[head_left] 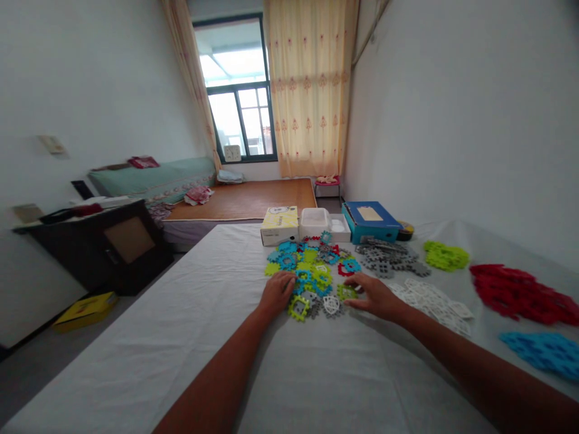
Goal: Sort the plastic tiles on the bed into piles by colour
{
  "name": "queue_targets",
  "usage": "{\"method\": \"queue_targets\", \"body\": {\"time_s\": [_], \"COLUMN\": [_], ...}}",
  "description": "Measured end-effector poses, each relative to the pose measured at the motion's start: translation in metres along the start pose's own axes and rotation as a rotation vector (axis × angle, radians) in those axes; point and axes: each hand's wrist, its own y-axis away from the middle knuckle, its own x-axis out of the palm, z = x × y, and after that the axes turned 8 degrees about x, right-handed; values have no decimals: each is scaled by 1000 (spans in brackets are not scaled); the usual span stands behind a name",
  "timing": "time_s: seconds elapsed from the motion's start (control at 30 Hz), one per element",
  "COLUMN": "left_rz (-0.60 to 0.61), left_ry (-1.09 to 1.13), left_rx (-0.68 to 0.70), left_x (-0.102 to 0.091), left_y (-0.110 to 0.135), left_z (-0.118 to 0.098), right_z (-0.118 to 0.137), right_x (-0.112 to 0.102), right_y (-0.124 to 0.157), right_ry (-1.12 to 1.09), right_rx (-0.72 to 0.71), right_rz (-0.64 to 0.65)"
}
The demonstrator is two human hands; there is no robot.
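A mixed pile of toothed plastic pieces in blue, lime green, grey, white and red lies on the white-covered table. My left hand rests at the pile's left edge, open, its fingers bent loosely over the nearest pieces. On the opposite side is my right hand, open, with thumb and fingers apart around a lime green square piece. Whether its fingertips grip that piece is unclear. Close to the left fingers lies another lime green frame piece. A white rounded piece sits at the pile's front.
Single-colour piles lie to the right: grey, white, lime green, red and blue. Behind the mixed pile stand a yellow-and-white box, a white plastic tub and a blue box.
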Motion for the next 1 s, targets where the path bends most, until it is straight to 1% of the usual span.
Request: {"method": "queue_targets", "body": {"time_s": [0.1,0.17,0.2,0.27,0.4,0.5,0.57,0.67,0.83,0.93,1.0], "left_rz": [5,7,6,5,7,6,4,6,1,18,23], "left_ry": [10,17,20,20,13,8,4,2,-1,-13,-16], "left_rx": [-2,-1,-1,-3,-14,-13,-15,-15,-12,-15,-11], "left_x": [0,0,0,0,-1,-1,-1,0,1,1,2], "left_y": [0,0,0,-1,-2,-2,-2,-3,-3,-5,-6], "left_z": [0,1,1,0,-2,-2,-1,0,7,13,16], "right_z": [3,-7,-17,-44,-115,-160,-183,-203,-213,-219,-225], "right_x": [-31,-59,-74,-106,-168,-202,-216,-226,-242,-252,-252], "right_y": [4,3,1,-5,-20,-27,-29,-29,-36,-43,-45], "right_ry": [63,126,161,220,250,283,337,414,451,508,537], "right_rx": [-68,-62,-44,29,255,377,431,471,607,604,599], "right_rz": [1,-36,-60,-116,-221,-265,-279,-340,-361,-390,-357]}}
